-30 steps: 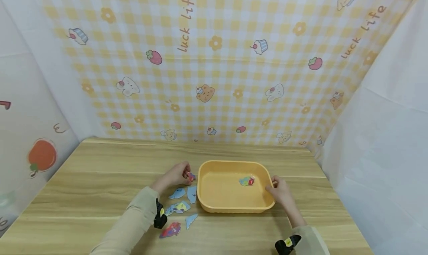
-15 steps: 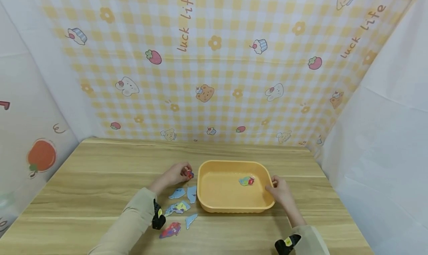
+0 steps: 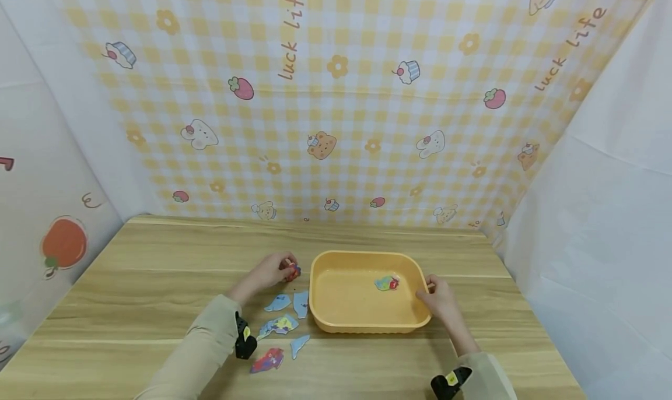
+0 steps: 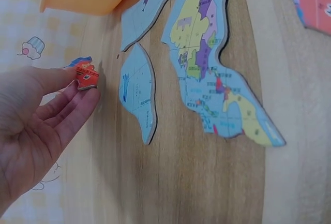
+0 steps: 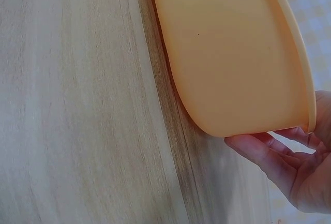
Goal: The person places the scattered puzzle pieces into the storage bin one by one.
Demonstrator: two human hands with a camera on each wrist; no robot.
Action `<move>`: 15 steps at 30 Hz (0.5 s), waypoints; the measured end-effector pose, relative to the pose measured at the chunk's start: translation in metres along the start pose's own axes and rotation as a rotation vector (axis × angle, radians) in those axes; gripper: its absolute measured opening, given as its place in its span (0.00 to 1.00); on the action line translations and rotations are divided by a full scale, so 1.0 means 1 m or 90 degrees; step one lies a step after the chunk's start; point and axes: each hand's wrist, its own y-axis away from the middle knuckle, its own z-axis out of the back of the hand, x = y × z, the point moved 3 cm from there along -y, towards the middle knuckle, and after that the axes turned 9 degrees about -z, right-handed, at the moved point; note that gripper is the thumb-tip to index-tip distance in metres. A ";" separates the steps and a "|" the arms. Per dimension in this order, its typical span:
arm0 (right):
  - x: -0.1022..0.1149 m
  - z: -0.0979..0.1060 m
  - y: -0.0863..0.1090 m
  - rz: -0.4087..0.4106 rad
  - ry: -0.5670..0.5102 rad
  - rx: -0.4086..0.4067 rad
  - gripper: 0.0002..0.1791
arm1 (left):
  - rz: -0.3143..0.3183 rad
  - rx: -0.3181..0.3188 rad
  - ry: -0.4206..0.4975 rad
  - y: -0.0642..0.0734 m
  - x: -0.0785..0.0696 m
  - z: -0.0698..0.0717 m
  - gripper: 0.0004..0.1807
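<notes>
Head view: I see the left hand (image 3: 272,270) just left of the tray (image 3: 346,313), pinching a small red piece (image 3: 294,273) between thumb and fingers. The left wrist view gives me that grasp from close by: the piece sits at the tips of the digits, its red printed face turned toward the camera and some blue along its upper edge. I cannot tell from here whether it touches the tabletop (image 3: 157,283).

The right hand (image 3: 440,298) grips the tray by its right end; in the right wrist view I have its fingers against the outside of that end wall. Inside the tray, on the floor toward the right, lies one green piece (image 3: 387,283) with a red patch on its right side.

On the tabletop, between my left sleeve (image 3: 195,353) and the tray, I count five more pieces lying flat. Two are pale blue: a slanted piece (image 3: 277,302) and, beside it near the tray wall, an upright piece (image 3: 301,304). Nearer me is a larger yellow piece (image 3: 283,325) with blue and purple on it, then a narrow blue piece (image 3: 299,346) near the tray's front left corner. Closest to me is a pink piece (image 3: 268,360) with purple. Behind everything hangs a checked cloth (image 3: 336,108) with cartoon prints.
</notes>
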 end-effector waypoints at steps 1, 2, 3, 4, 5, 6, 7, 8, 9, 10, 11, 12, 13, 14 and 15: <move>0.000 0.000 0.000 0.003 0.001 -0.002 0.07 | -0.001 -0.002 0.002 0.000 0.000 0.001 0.07; 0.000 0.000 0.000 0.005 0.003 -0.003 0.08 | 0.001 -0.004 0.006 0.000 0.000 0.001 0.07; 0.000 0.000 0.000 0.007 0.005 -0.003 0.08 | 0.002 -0.004 0.007 0.000 0.000 0.001 0.07; 0.000 0.000 0.000 0.007 0.006 -0.002 0.08 | 0.002 -0.005 0.009 0.000 0.000 0.002 0.07; 0.000 0.000 0.000 0.008 0.006 -0.001 0.08 | 0.003 -0.006 0.010 0.000 0.000 0.002 0.07; 0.000 0.000 0.000 0.006 0.006 0.000 0.08 | 0.003 -0.006 0.012 0.000 0.000 0.003 0.07; 0.000 0.000 0.000 0.005 0.006 0.001 0.08 | 0.005 -0.007 0.013 0.001 0.000 0.003 0.07; 0.000 0.000 0.000 0.005 0.007 0.002 0.08 | 0.007 -0.006 0.016 0.001 -0.001 0.004 0.07; 0.000 0.000 0.001 0.004 0.008 0.002 0.08 | 0.008 -0.008 0.014 0.001 -0.001 0.004 0.07; 0.000 0.000 0.001 0.005 0.009 0.002 0.08 | 0.008 -0.009 0.012 0.001 -0.001 0.005 0.07; 0.001 0.000 0.001 0.005 0.011 0.001 0.09 | 0.007 -0.011 0.010 0.001 -0.002 0.006 0.07; 0.001 0.000 0.001 0.004 0.013 0.000 0.08 | 0.010 -0.013 0.009 0.002 -0.002 0.006 0.07; 0.001 0.000 0.000 0.005 0.015 -0.001 0.09 | 0.011 -0.014 0.010 0.002 -0.003 0.007 0.07; 0.001 0.000 0.000 0.005 0.017 -0.004 0.08 | 0.014 -0.016 0.010 0.002 -0.003 0.007 0.06; 0.001 0.000 0.000 0.003 0.018 -0.006 0.08 | 0.016 -0.018 0.011 0.002 -0.004 0.008 0.06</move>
